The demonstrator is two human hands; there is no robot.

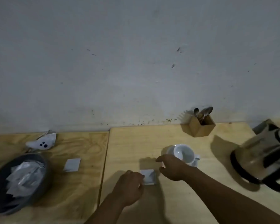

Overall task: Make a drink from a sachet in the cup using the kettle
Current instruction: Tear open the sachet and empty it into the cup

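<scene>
head view: two hands work over one of two wooden tables point(176, 133) set edge to edge. the left hand point(129, 186) rests its curled fingers on the left edge of one sachet point(148, 176) lying flat; whether they pinch it i cannot tell. the right hand point(173, 167) hovers just right of that sachet, fingers spread apart and holding nothing, in front of one white cup point(183, 153) that sits on one saucer point(194, 163). one kettle point(263, 157) stands at far right. one wooden box point(199, 126) by the wall holds two spoons point(205, 111). on the left table lie a second sachet point(72, 164), one torn wrapper point(42, 142) and one grey bowl point(46, 172) of packets
</scene>
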